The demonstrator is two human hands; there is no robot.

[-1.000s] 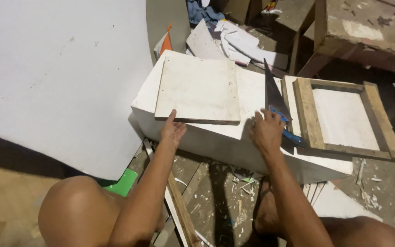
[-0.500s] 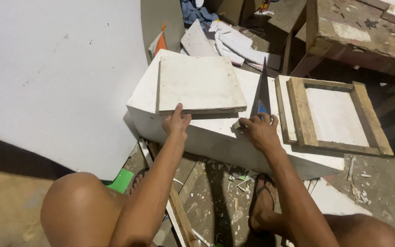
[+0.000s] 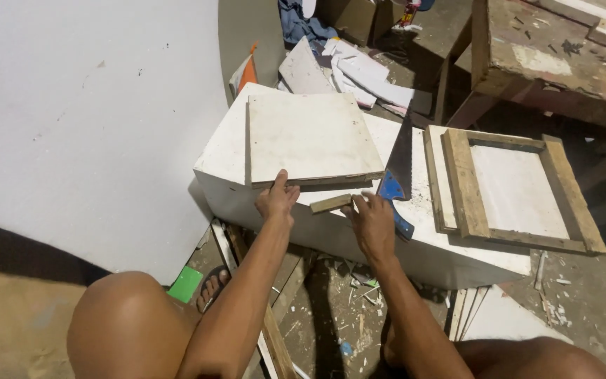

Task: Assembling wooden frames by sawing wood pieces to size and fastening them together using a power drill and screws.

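White-painted wood dominates this workshop floor, where a person is squatting over a long white block (image 3: 247,151) that is serving as a low table. Left hand (image 3: 277,200) is pressing its fingertips against the near edge of a square white board (image 3: 310,137), apparently pinning it flat so it does not slide; that grip is open, resting rather than clasping. Right hand (image 3: 372,223) is pinching a short wooden strip (image 3: 331,203) by one end, fingers closed on it, holding it level just below the board's front edge, apart from it by a thin gap. A saw (image 3: 395,172) with a blue handle is lying on the block just beside the right hand, blade pointing away, within easy reach. Further right, a wooden frame (image 3: 513,186) with a white panel inside is lying flat on the same block. Behind, loose white sheets (image 3: 359,70) are piling against a worn table (image 3: 548,56), with an orange-and-white triangular scrap (image 3: 245,70) standing at the block's far corner. A flat green square (image 3: 185,284) is lying on the floor by a sandalled foot, among wood chips; whether it is a package cannot be told. No readable labels or signs are showing.
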